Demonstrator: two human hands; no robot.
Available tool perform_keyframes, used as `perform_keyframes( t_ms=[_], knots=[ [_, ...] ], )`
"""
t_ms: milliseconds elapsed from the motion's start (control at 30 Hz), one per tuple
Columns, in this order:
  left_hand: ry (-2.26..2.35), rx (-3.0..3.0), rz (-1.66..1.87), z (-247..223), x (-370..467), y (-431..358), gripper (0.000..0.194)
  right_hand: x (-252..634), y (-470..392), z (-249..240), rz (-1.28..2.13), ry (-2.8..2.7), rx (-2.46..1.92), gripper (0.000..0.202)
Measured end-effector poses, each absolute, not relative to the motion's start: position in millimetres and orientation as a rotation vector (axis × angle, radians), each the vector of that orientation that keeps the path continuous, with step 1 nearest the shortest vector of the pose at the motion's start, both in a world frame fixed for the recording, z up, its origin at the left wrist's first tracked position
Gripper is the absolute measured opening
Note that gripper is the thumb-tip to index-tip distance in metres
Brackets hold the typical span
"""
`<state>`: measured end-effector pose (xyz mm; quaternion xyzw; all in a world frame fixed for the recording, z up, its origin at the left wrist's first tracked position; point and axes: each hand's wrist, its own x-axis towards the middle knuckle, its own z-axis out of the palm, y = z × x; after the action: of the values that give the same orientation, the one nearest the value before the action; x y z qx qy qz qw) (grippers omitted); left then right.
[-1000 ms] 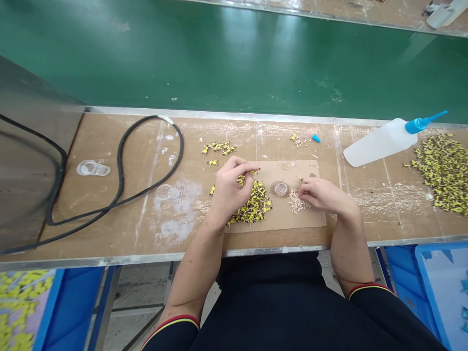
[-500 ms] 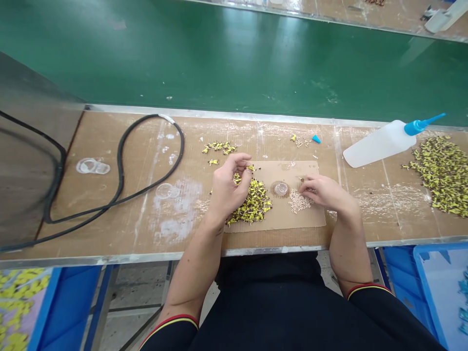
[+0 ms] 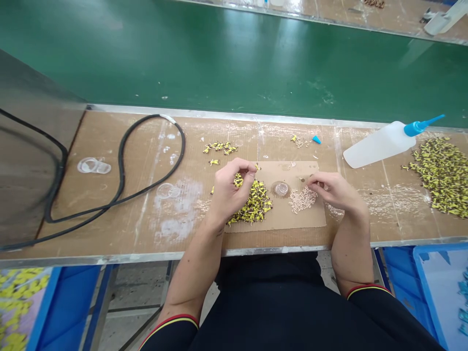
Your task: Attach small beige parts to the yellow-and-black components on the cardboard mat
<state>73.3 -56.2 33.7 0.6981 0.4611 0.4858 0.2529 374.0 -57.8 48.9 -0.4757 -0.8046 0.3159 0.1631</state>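
My left hand (image 3: pixel 234 187) is closed in a pinch on a small yellow piece (image 3: pixel 258 166) that shows at its fingertips. It is over the left part of a pile of small yellow and dark pieces (image 3: pixel 258 204) on a cardboard sheet (image 3: pixel 285 222). My right hand (image 3: pixel 331 189) is pinched too, just right of a heap of tiny pale pink pieces (image 3: pixel 302 200); what its fingertips hold is too small to name. Between the two piles sits a small clear round dish (image 3: pixel 281 189).
A white bottle with a blue nozzle (image 3: pixel 382 144) lies at the right, beside a big yellow pile (image 3: pixel 444 175). A black cable (image 3: pixel 120 168) loops on the left. Blue cap (image 3: pixel 316 139) and more small yellow pieces (image 3: pixel 220 147) lie behind the sheet. Blue trays (image 3: pixel 69 297) stand below the table.
My right hand has moved a little right, off the edge of the pale heap, uncovering more of it. The fingers of my left hand have drawn closer together around the yellow piece.
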Motion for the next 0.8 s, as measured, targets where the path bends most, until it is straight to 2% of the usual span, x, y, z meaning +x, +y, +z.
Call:
perform_keyframes(
  t_ms=[267, 800],
  knots=[
    [0.893, 2.052, 1.219, 42.3, 86.0, -68.7, 0.012, 343.6, -70.2, 42.0, 0.929, -1.83, -0.968, 0.008],
    [0.787, 2.083, 1.107, 34.2, 106.1, -77.8, 0.015, 308.1, -78.3, 40.0, 0.865, -1.833, -0.864, 0.007]
  ],
)
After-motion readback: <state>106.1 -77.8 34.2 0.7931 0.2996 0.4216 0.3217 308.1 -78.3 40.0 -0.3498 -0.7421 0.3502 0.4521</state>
